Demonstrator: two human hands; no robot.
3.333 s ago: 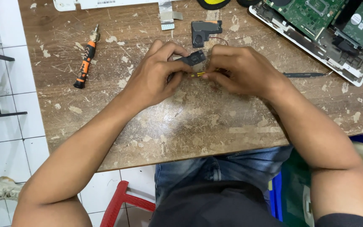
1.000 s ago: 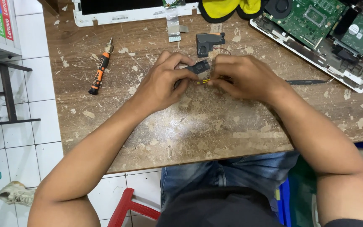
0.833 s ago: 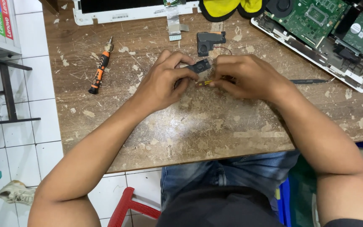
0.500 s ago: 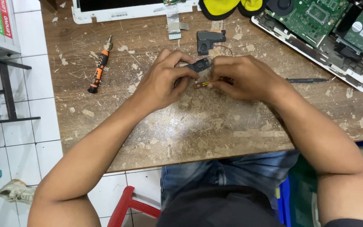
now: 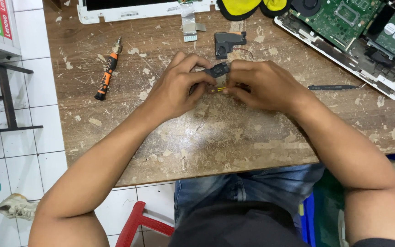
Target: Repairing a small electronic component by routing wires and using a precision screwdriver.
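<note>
My left hand (image 5: 177, 87) and my right hand (image 5: 264, 84) meet over the middle of a worn wooden table (image 5: 216, 137). Between their fingertips sits a small black plastic part (image 5: 216, 70), gripped by the left thumb and fingers. The right hand pinches thin yellow and red wires (image 5: 219, 89) that run from that part. A second, similar black part (image 5: 227, 42) with a thin wire lies on the table just beyond the hands.
An orange and black screwdriver (image 5: 106, 75) lies at the left. An opened laptop base with a green circuit board (image 5: 353, 27) is at the far right. A white panel (image 5: 138, 9) with a ribbon cable, a yellow-black object (image 5: 248, 7) and a black stylus-like stick (image 5: 332, 87) are nearby.
Both hands stay on the small black part and its wires with only slight finger movement. The view has shifted a little.
</note>
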